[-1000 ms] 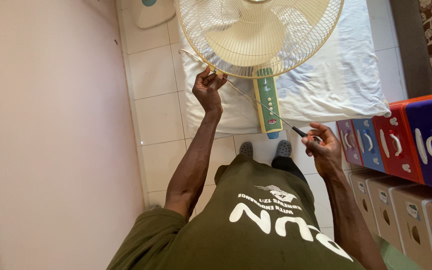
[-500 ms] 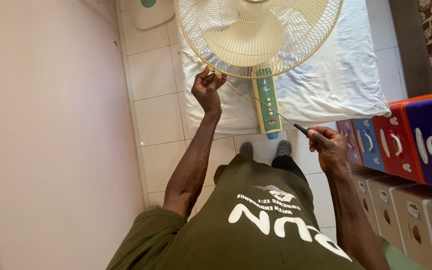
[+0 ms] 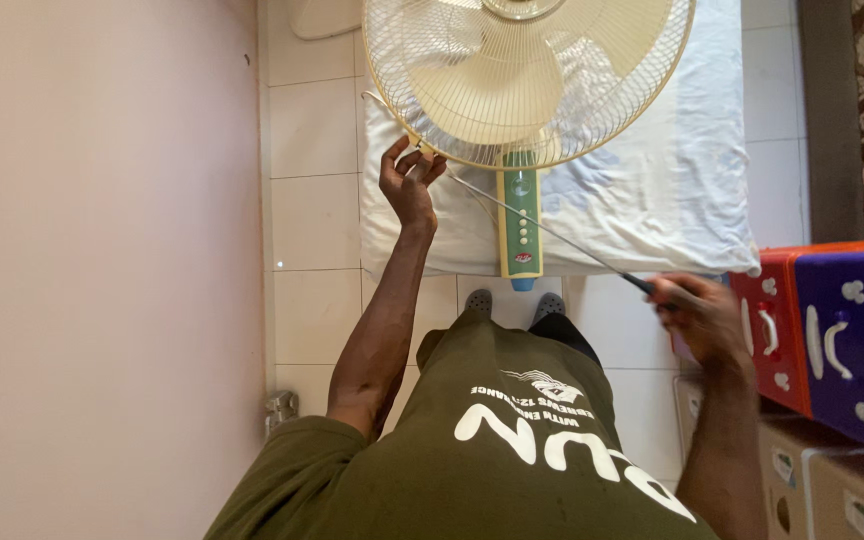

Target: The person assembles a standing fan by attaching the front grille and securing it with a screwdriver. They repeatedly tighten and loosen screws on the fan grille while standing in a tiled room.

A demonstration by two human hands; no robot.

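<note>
A cream-coloured fan [image 3: 527, 75] lies at twelve o'clock in the view, its round wire guard [image 3: 642, 100] showing pale blades behind thin radial wires, and below the guard a green control stem [image 3: 520, 215] with a column of small buttons and a blue tip. The fan rests on a white cushion [image 3: 672, 190] spread over the pale tiled floor [image 3: 314, 210]. The left hand [image 3: 408, 185] reaches up to the guard's rim at about seven o'clock of the circle, fingers pinched on the rim edge. The right hand [image 3: 702, 318], at four o'clock from the fan and slightly blurred, is clenched around the dark handle of a long thin screwdriver [image 3: 552, 230], whose metal shaft runs up toward ten o'clock and ends just beside the left hand's fingers at the rim. Stacked coloured drawers [image 3: 832, 340], red and purple, stand at three o'clock, close to the right hand.
</note>
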